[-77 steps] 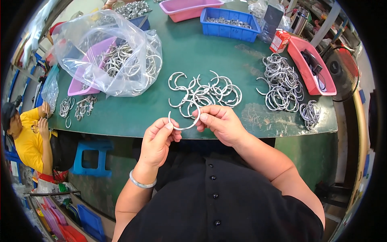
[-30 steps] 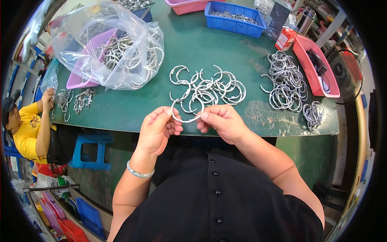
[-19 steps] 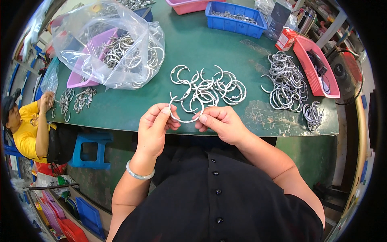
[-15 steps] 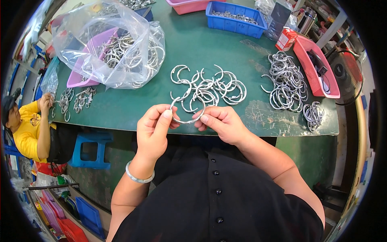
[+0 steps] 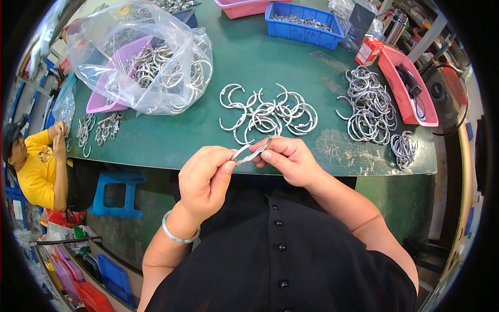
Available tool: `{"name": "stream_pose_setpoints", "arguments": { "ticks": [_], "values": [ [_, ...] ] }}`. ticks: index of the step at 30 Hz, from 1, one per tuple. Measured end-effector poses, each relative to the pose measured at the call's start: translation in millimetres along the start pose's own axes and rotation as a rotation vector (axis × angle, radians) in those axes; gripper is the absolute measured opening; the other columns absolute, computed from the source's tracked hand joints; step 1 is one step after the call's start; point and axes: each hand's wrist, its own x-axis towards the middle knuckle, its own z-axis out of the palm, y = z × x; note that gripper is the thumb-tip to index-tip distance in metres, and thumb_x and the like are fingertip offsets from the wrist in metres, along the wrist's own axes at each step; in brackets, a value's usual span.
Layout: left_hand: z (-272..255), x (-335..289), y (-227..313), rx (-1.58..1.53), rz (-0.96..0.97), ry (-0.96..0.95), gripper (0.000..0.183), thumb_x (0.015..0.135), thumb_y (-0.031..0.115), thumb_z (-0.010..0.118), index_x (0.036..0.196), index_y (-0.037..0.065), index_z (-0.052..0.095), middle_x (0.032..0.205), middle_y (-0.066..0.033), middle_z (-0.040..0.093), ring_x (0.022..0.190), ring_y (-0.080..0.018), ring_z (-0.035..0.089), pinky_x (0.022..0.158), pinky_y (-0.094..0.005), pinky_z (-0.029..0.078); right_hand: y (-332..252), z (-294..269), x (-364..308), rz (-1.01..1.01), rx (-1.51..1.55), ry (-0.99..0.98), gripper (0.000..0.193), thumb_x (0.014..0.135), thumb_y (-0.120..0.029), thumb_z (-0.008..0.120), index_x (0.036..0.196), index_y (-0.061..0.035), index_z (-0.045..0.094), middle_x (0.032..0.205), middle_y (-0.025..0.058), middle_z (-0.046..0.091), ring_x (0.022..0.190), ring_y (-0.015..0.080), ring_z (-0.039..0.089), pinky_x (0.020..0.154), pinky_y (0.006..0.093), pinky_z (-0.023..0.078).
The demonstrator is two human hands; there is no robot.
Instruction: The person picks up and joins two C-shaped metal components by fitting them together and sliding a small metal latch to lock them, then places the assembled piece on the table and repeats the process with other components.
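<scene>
A silver metal bangle point(image 5: 251, 156) is held between both my hands, just off the table's front edge and tilted nearly edge-on. My left hand point(image 5: 204, 179) pinches one side of it between thumb and fingers. On the opposite side, my right hand point(image 5: 287, 162) grips it with thumb and bent fingers. A loose group of open silver bangles point(image 5: 268, 115) lies on the green table point(image 5: 249, 57) right beyond my hands. To the right sits a denser heap of bangles point(image 5: 367, 104), and a small bundle of them point(image 5: 404, 150) lies near the corner.
A clear plastic bag point(image 5: 171, 57) over a purple basket point(image 5: 99, 101) holds more bangles at the left. A blue bin point(image 5: 304, 28) stands at the back, a pink basket point(image 5: 408, 86) at right. A co-worker in a yellow shirt point(image 5: 39, 169) sits left by a blue stool point(image 5: 118, 194).
The bangle has turned from facing me as a round ring to nearly edge-on. My left hand has rolled inward and moved slightly right; the right hand stays about in place.
</scene>
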Motion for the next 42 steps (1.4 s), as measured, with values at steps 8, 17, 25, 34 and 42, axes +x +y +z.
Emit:
{"name": "stream_pose_setpoints", "arguments": {
  "ticks": [8, 17, 25, 34, 42],
  "values": [
    [-2, -2, 3, 0.18, 0.157, -0.035, 0.013, 0.075, -0.003, 0.056, 0.088, -0.003, 0.057, 0.078, -0.0145, 0.057, 0.065, -0.0229, 0.055, 0.057, -0.0252, 0.044, -2, -5, 0, -0.147, -0.294, -0.01, 0.015, 0.083, -0.003, 0.051, 0.095, 0.0028, 0.059, 0.087, 0.0101, 0.059, 0.074, 0.0141, 0.057, 0.068, 0.024, 0.046],
    [1, -11, -8, 0.064, 0.005, 0.032, 0.014, 0.079, -0.001, 0.054, 0.092, -0.003, 0.057, 0.08, -0.0121, 0.057, 0.068, -0.0181, 0.056, 0.06, -0.0251, 0.045, -8, 0, -1, -0.369, -0.545, 0.118, 0.015, 0.076, 0.0, 0.057, 0.091, 0.0009, 0.059, 0.078, 0.0092, 0.058, 0.068, 0.018, 0.056, 0.06, 0.0262, 0.044],
    [18, -25, -23, -0.767, -0.704, 0.172, 0.02, 0.087, 0.007, 0.046, 0.102, -0.004, 0.054, 0.08, -0.0078, 0.059, 0.067, -0.0125, 0.055, 0.065, -0.0231, 0.046, -27, 13, 0, -0.522, -0.755, 0.125, 0.011, 0.066, -0.002, 0.063, 0.074, -0.0017, 0.055, 0.068, 0.0083, 0.054, 0.059, 0.0242, 0.053, 0.051, 0.0317, 0.043],
    [20, -28, -26, -0.975, -0.764, 0.132, 0.023, 0.087, 0.008, 0.046, 0.106, -0.004, 0.052, 0.083, -0.0081, 0.059, 0.07, -0.0125, 0.055, 0.065, -0.0244, 0.047, -33, 22, 1, -0.556, -0.734, 0.108, 0.011, 0.065, -0.003, 0.063, 0.072, -0.0025, 0.055, 0.065, 0.007, 0.052, 0.057, 0.0241, 0.052, 0.05, 0.0327, 0.042],
    [13, -18, -13, -0.728, -0.617, 0.193, 0.013, 0.086, 0.009, 0.049, 0.093, -0.001, 0.054, 0.079, -0.0081, 0.057, 0.066, -0.0129, 0.054, 0.062, -0.0238, 0.045, -17, 2, 0, -0.061, -0.346, 0.101, 0.012, 0.082, -0.01, 0.052, 0.084, -0.0002, 0.06, 0.071, 0.006, 0.058, 0.062, 0.0127, 0.054, 0.056, 0.0248, 0.043]
  ]
}}
